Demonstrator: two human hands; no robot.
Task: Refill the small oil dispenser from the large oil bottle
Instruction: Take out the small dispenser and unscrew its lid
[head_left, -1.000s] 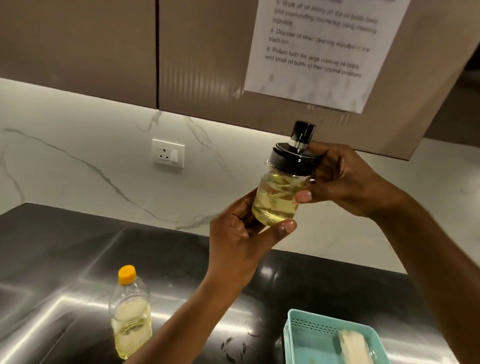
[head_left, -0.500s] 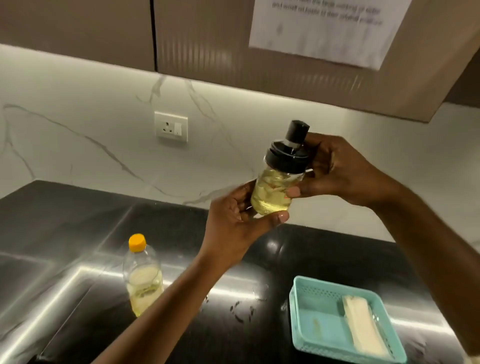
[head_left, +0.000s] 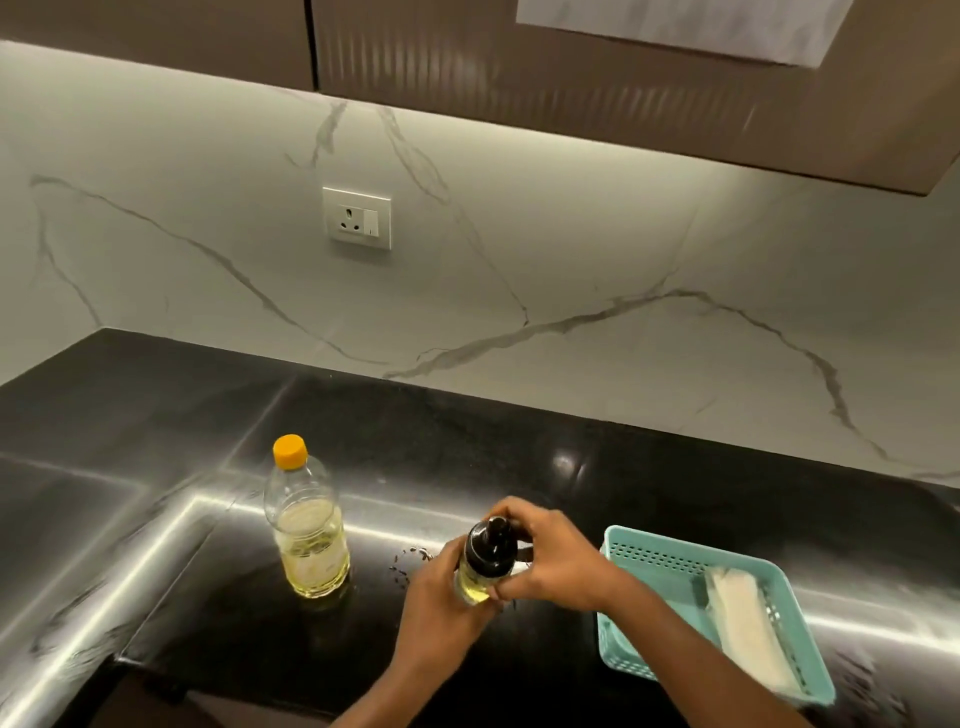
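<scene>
Yellow oil in small dispenser (head_left: 480, 569)

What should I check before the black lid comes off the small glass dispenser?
1. Small glass oil dispenser with black lid held by both hands: ok. The left hand wraps the glass body and the right hand is on the lid.
2. Dispenser resting on the black stone countertop: cannot tell, its base is hidden.
3. Dispenser lid loosened: cannot tell.
4. Large clear plastic oil bottle with orange cap upright, to the left of the left hand: ok.
5. Large bottle opened for pouring: not ok, the cap is on.
6. Turquoise plastic basket apart from the dispenser: ok, it sits to the right.
</scene>
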